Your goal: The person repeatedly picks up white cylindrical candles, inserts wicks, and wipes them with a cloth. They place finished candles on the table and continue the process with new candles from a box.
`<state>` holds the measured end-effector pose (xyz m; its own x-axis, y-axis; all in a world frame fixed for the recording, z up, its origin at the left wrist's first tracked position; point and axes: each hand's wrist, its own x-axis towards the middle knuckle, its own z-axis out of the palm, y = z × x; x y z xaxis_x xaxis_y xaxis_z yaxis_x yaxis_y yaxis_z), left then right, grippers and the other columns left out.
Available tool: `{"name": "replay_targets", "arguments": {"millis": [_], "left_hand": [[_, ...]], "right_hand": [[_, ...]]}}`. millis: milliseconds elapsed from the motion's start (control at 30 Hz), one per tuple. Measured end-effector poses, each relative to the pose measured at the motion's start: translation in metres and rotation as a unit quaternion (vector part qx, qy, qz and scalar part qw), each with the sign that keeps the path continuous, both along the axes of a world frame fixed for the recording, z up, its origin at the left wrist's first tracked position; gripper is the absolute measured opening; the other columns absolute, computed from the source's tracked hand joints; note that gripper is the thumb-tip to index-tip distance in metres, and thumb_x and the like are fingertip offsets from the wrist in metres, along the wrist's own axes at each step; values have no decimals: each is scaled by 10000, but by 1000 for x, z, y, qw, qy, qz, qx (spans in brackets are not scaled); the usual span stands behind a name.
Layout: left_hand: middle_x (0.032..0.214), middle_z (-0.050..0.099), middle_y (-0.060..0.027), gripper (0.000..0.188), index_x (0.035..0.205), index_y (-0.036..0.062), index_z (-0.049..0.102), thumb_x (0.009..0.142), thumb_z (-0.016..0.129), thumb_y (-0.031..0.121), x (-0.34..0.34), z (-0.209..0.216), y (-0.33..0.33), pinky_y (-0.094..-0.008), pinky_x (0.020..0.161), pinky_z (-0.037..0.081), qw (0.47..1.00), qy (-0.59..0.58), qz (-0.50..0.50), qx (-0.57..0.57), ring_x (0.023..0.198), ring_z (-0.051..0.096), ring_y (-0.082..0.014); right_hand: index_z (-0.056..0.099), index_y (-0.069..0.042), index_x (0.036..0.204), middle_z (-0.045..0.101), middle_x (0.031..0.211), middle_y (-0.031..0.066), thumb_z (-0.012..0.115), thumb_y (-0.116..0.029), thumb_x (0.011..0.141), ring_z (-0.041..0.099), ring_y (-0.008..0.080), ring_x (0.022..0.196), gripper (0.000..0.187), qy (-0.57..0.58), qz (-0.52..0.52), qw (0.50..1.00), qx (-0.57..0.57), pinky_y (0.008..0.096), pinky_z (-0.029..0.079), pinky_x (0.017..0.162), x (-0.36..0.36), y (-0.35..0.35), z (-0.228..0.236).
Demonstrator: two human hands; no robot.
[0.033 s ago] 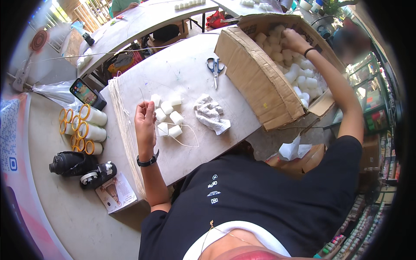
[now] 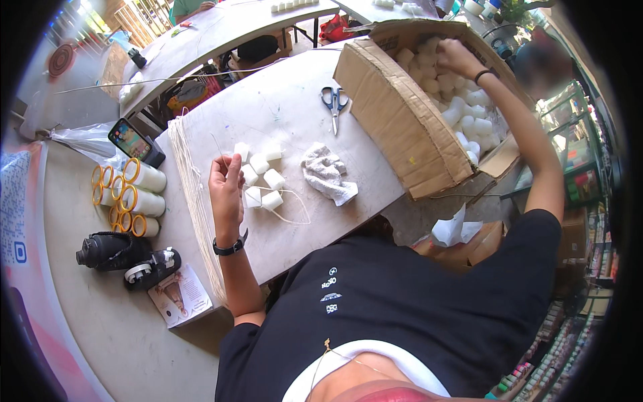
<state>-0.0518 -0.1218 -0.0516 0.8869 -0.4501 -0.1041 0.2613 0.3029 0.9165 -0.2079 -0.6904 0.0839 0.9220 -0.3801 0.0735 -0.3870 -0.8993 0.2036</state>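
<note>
My left hand (image 2: 228, 184) is raised over the table with thumb and fingers pinched on a thin, needle-like strand (image 2: 216, 143) that points upward. Beside it lie several short white cylinders (image 2: 258, 163), and a loop of white cord (image 2: 295, 221) curves out from among them. At the upper right, my right hand (image 2: 459, 59) reaches into a cardboard box (image 2: 395, 124) heaped with more white cylinders (image 2: 475, 126). Its fingers are curled down, and their tips are hidden.
A crumpled white cloth (image 2: 327, 175) and scissors (image 2: 333, 107) lie near the box. White cords (image 2: 191, 201) hang along the table's left edge. Farther left are a phone (image 2: 130, 139), orange-rimmed white tubes (image 2: 143, 201), a black bottle (image 2: 112, 250) and a printed box (image 2: 179, 295).
My right hand has shifted slightly inside the box, its fingers a little more curled. My left hand keeps its pinch, and the whole view has moved very slightly.
</note>
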Motion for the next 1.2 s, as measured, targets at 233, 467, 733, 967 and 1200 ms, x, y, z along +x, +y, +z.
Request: {"name": "replay_targets", "arguments": {"millis": [233,467,733,967,1200], "left_hand": [[678,474,43,250,1142,28,562,1028,515,246,-7,19,-11,-175,490,261,996,11,-51,-67,541,312,-13],[953,708,-112,476,1230,-45,610,1058,391,342,-45,50,-28,-165,452,229,970,-113,-214,-36,492,268,5],[1269,526,-53,656,1334,7,538,750,836,30,-71,46,-42,-120,539,304,957,-253,-131,-55,599,311,26],[961,646,22,454,1244,-1,598,862,769,174,-61,4,-40,-138,542,310,992,-107,-43,-57,609,329,32],[1052,636,-33,475,1260,-48,555,903,727,214,-49,-25,-46,-143,613,404,995,-99,-4,-23,684,446,19]], "right_hand": [[630,-35,1220,626,1254,104,669,-338,893,599,160,1120,448,-191,165,825,506,309,470,988,-21,126,96],[562,32,1277,555,1338,183,640,-249,910,578,209,1179,468,-292,173,727,597,344,443,1041,-57,319,57],[426,85,1356,547,1294,188,557,-236,944,562,263,1203,538,-322,30,352,878,379,446,1048,-16,392,-50],[484,35,1348,545,1303,138,473,-300,1027,498,233,1241,465,-325,44,568,755,381,394,1046,14,389,-129],[568,-35,1294,593,1248,144,579,-182,961,486,306,1228,364,-159,256,925,230,409,354,1045,7,354,-228]]}}
